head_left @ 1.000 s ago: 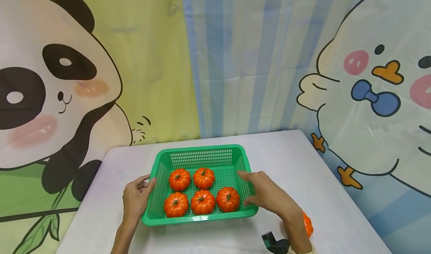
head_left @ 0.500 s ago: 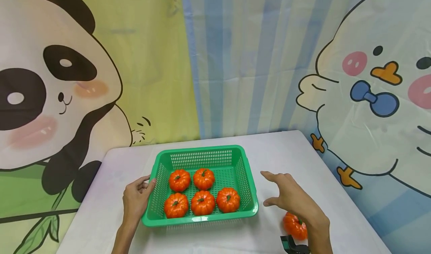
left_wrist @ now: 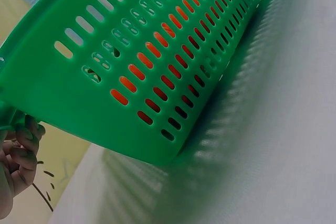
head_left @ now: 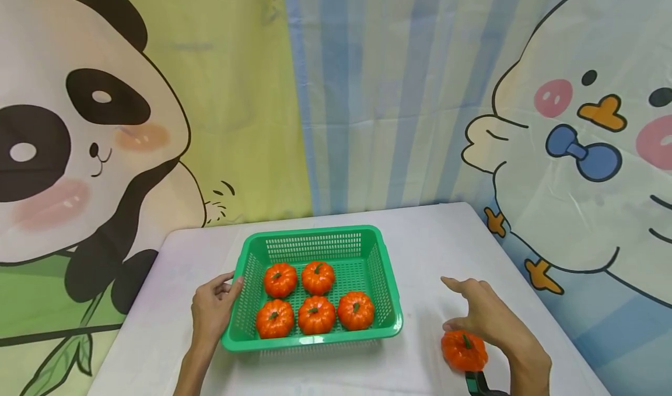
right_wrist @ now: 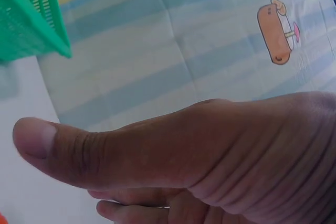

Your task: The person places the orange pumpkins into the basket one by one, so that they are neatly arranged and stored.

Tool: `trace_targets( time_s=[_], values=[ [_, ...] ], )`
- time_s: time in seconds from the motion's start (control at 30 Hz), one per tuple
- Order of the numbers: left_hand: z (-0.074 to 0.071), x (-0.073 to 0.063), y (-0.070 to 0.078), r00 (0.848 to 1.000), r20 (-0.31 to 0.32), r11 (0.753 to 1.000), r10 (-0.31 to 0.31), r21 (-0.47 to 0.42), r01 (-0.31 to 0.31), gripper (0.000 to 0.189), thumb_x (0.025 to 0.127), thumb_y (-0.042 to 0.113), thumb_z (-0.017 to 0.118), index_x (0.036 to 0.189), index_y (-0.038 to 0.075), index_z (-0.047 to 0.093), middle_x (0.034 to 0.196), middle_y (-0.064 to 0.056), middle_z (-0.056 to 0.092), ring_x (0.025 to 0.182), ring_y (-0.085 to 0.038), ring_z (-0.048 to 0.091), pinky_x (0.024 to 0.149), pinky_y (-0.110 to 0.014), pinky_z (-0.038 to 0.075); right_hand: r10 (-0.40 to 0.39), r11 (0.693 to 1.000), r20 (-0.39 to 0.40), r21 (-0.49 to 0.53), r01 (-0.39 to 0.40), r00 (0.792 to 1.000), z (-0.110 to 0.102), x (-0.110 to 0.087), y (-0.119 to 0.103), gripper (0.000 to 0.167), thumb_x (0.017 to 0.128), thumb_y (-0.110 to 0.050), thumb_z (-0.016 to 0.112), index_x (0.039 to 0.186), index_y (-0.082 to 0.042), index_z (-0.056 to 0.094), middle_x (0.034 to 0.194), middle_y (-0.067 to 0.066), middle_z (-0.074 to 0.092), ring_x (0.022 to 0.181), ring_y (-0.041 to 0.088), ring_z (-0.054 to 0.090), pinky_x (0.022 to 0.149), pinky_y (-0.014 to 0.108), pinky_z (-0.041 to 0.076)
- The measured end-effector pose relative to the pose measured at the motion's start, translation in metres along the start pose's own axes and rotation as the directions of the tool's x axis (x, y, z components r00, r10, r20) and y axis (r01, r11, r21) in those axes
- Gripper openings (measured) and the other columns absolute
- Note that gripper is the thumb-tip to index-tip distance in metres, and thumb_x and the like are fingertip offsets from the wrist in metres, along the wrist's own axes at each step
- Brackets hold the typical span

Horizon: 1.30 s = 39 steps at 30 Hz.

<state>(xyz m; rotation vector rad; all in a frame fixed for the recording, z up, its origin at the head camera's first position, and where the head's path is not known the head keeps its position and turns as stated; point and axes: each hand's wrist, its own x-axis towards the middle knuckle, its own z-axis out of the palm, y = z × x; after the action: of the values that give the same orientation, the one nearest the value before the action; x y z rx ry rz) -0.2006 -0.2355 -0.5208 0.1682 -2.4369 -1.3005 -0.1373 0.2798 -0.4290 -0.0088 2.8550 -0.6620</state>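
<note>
In the head view, a green plastic basket [head_left: 310,341] holds several small orange pumpkins [head_left: 316,315] with green stems. My left hand [head_left: 212,308] grips the basket's left rim, fingers curled at the edge; the left wrist view shows its slotted side wall [left_wrist: 68,95] close up beside those fingers [left_wrist: 25,153]. To the right, one more pumpkin [head_left: 464,352] lies on the table. My right hand [head_left: 488,317] is just above and beside it, thumb and fingers spread apart and holding nothing. In the right wrist view the thumb [right_wrist: 105,153] points left, with the basket's corner [right_wrist: 31,38] beyond.
The white table [head_left: 420,238] runs back to a cloth curtain [head_left: 362,122] printed with cartoon animals. A dark wrist-camera mount [head_left: 479,384] shows at my right wrist, just below the loose pumpkin.
My right hand has moved from the basket's right side rightward and toward me, to the loose pumpkin, which is now in fuller view. My left hand and the basket have stayed put.
</note>
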Motion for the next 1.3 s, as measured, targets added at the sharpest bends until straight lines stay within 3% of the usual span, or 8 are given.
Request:
trace_targets(
  time_s=[0.23,0.57,0.93,1.3],
  values=[
    [0.000,-0.001,0.000,1.000,-0.006,1.000,0.003,0.000,-0.003,0.037,0.104,0.027,0.078,0.126,-0.002,0.079,0.079,-0.013,0.077,0.057,-0.002,0.060,0.057,-0.024,0.048,0.071,0.997,0.056,0.011,-0.071,0.996,0.002,-0.004,0.019,0.097,0.070,-0.026,0.105,0.152,0.003,0.061,0.141,0.032,0.067,0.120,0.046,0.063,0.093,0.062,0.061],
    [0.000,-0.002,-0.001,1.000,-0.005,1.000,-0.006,-0.005,0.006,0.038,0.104,0.028,0.078,0.126,-0.002,0.079,0.078,-0.012,0.076,0.056,-0.003,0.058,0.056,-0.024,0.047,0.114,0.992,0.102,0.035,-0.118,0.988,0.008,-0.009,0.033,0.101,0.065,-0.027,0.107,0.149,0.006,0.062,0.135,0.034,0.068,0.116,0.046,0.066,0.091,0.061,0.063],
    [-0.001,-0.002,-0.001,1.000,0.003,1.000,-0.007,-0.012,0.007,0.039,0.104,0.029,0.078,0.127,-0.003,0.079,0.079,-0.012,0.076,0.056,-0.003,0.058,0.055,-0.024,0.047,0.144,0.989,0.153,-0.001,-0.146,0.978,0.020,-0.007,0.045,0.101,0.059,-0.023,0.109,0.143,0.009,0.066,0.122,0.023,0.074,0.108,0.037,0.069,0.094,0.062,0.061],
    [0.000,-0.001,-0.001,1.000,-0.004,1.000,-0.005,-0.013,0.005,0.038,0.104,0.028,0.078,0.126,-0.003,0.079,0.079,-0.013,0.076,0.056,-0.003,0.059,0.056,-0.023,0.048,0.202,0.978,0.171,0.018,-0.208,0.964,0.036,-0.007,0.056,0.097,0.055,-0.016,0.109,0.140,0.007,0.069,0.125,0.023,0.073,0.120,0.050,0.065,0.099,0.064,0.058]
  ],
)
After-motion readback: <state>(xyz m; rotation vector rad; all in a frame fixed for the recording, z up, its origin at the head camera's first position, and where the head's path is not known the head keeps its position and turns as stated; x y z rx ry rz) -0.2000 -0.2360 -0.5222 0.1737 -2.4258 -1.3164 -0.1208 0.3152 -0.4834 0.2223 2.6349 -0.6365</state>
